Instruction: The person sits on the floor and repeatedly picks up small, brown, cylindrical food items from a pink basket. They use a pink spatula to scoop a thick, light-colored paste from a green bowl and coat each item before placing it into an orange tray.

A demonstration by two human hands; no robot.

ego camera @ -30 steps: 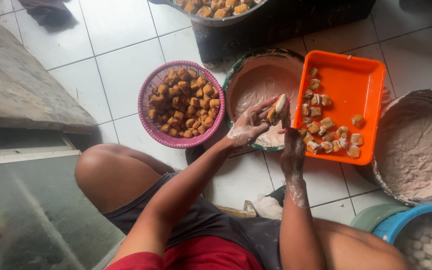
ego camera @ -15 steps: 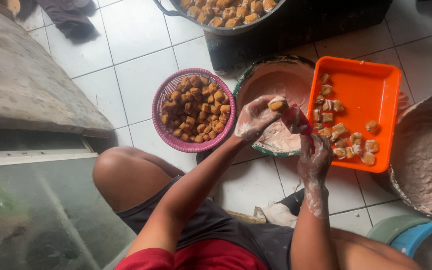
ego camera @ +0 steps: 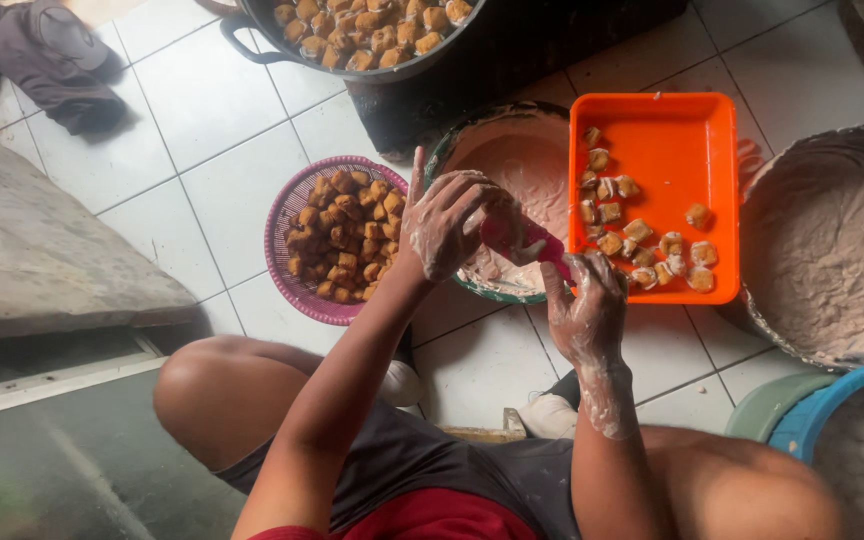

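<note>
Two hands work close together over the green-rimmed bowl [ego camera: 512, 160] of pale batter. Our left hand [ego camera: 452, 220], coated in batter, is curled shut around something we cannot make out, held above the bowl's near edge. Our right hand [ego camera: 584, 305], equally smeared, pinches the end of a pink spoon-like tool [ego camera: 532, 243] whose other end reaches up to the left hand, so the tool lies between the two hands and touches both. We count one orange tray [ego camera: 687, 130] just right of the bowl, touching its rim, carrying roughly fifteen filled tofu pieces [ego camera: 642, 240] clustered along its left side and near edge. We count one pink basket [ego camera: 282, 215] to the left of the bowl, heaped with brown fried tofu puffs [ego camera: 347, 235], too many to count. One dark pot [ego camera: 352, 60] at the top holds more golden pieces. One large grey basin [ego camera: 832, 250] of batter sits at the right, and one blue tub [ego camera: 832, 400] shows at the lower right corner. All of these rest on the white tiled floor [ego camera: 172, 140], and we sit with knees spread.
</note>
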